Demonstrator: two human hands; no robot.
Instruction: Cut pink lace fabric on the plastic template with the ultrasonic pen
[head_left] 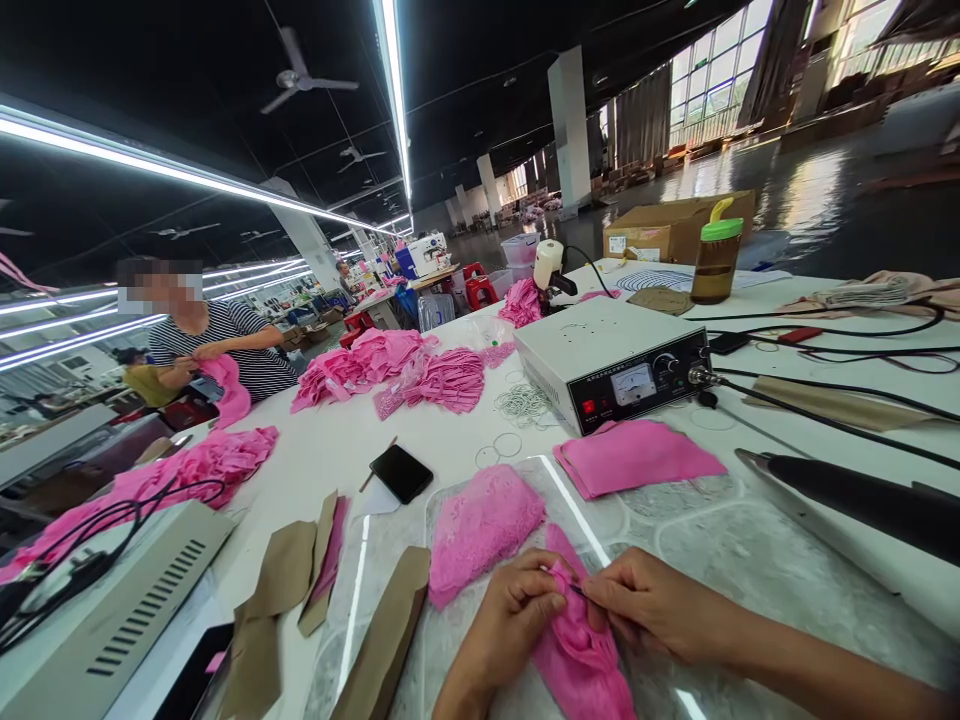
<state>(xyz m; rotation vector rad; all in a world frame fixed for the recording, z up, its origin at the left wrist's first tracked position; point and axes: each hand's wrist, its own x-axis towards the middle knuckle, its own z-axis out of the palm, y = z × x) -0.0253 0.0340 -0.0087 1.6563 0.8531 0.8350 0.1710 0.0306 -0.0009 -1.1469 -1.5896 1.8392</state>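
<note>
A piece of pink fabric (577,655) lies bunched on a clear, marble-patterned mat (697,580), one part raised between my hands. My left hand (510,610) pinches a gathered fold of it between thumb and fingers. Close on the right, my right hand (645,600) is closed with thumb against forefinger. A small, thin dark tool (576,590) pokes out from these fingertips against the fabric; its kind cannot be made out. Just beyond my left hand lies a pink lace piece (487,525). Farther back is a flat stack of pink fabric (637,457).
A control box with a dial (615,365) stands behind the stack, cables running right. At right lies a black handheld tool (862,495). Brown paper patterns (386,630) and a phone (402,473) are left. Across the table, a person in stripes (232,345) handles pink fabric. A bottle (718,255) stands behind.
</note>
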